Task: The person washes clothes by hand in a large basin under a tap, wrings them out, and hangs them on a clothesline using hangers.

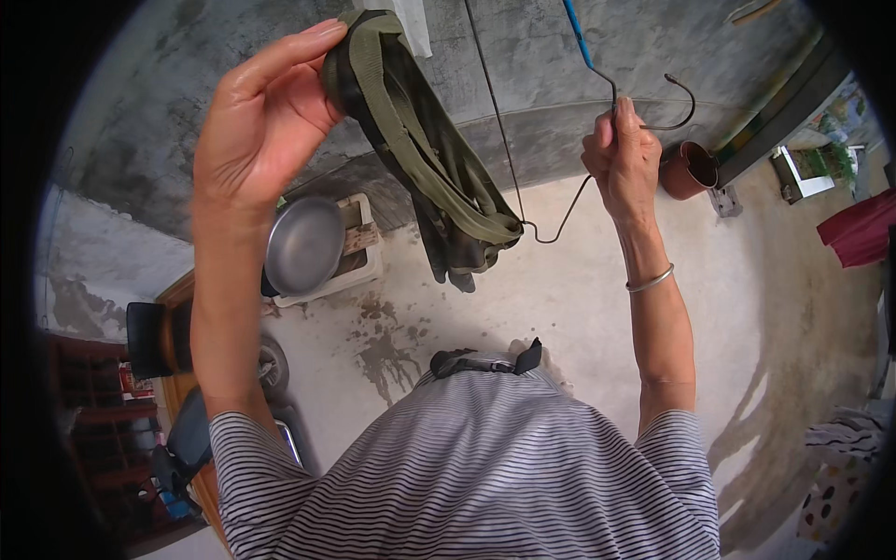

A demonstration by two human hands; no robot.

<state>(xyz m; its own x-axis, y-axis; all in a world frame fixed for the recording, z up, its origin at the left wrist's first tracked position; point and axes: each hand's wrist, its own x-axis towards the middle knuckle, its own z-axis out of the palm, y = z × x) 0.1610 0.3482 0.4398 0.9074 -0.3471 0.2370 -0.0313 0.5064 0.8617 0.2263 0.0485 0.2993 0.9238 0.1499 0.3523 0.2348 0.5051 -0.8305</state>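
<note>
My left hand (pixel 255 133) grips the upper end of an olive-green and dark fabric garment (pixel 420 150) between thumb and fingers; some fingers are hidden behind it. The garment hangs slantwise as a folded loop, its lower end at the corner of a wire clothes hanger (pixel 576 31). Whether the cloth is hooked there or only touches it, I cannot tell. My right hand (pixel 624 164) is closed around the hanger's neck, with the bare hook sticking out to the right. Part of the hanger is coated blue, and the frame tilts upward out of view.
A grey concrete wall (pixel 546 63) rises in front. Beyond my left forearm, a round metal basin (pixel 306 245) rests on a pale tub (pixel 371 259). A brown bucket (pixel 689 171) stands by the wall. Maroon cloth (pixel 857 227) hangs at right. Wet patches (pixel 385 364) mark the floor.
</note>
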